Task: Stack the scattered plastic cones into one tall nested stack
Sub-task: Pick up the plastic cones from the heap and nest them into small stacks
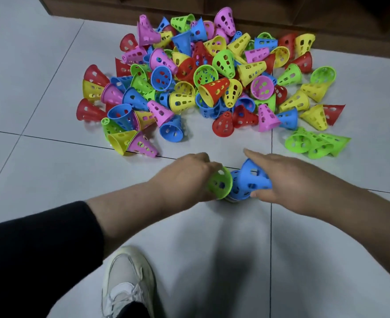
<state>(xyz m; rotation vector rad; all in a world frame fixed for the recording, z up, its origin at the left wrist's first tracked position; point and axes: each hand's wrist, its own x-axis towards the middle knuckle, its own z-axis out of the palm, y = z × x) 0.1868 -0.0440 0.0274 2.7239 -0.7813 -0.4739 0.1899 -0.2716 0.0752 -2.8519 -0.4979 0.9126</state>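
1. Where the grey tiled floor (40,92) fills most of the frame, dark grout lines cross it; a brown wooden furniture base (281,12) runs along the top edge.
2. Pile of scattered cones (203,79): upper centre of frame, perforated plastic in red, yellow, green, blue and pink. Most lie on their sides, many touching or overlapping. A few already sit nested in short pairs.
3. Green nested cluster (315,143): right of centre, lying on its side, slightly apart from the main pile.
4. Black sleeve (36,244): lower left, pushed up the left forearm.
5. White sneaker (127,283): bottom centre-left, laces visible.
6. Right hand (288,182): centre-right, grasping a blue cone (254,177) with thumb below and fingers over the top; forefinger extended toward the pile. Slight motion blur.
7. Left hand (187,177): centre, fingers curled round a green cone (220,183), its wide mouth facing the camera and right.
8. The green and blue cones meet at frame centre, just below the pile. A second blue cone (236,191) shows between them; whether it is nested in either I cannot tell.
9. Something pale lies beneath the held cones, too hidden to identify.
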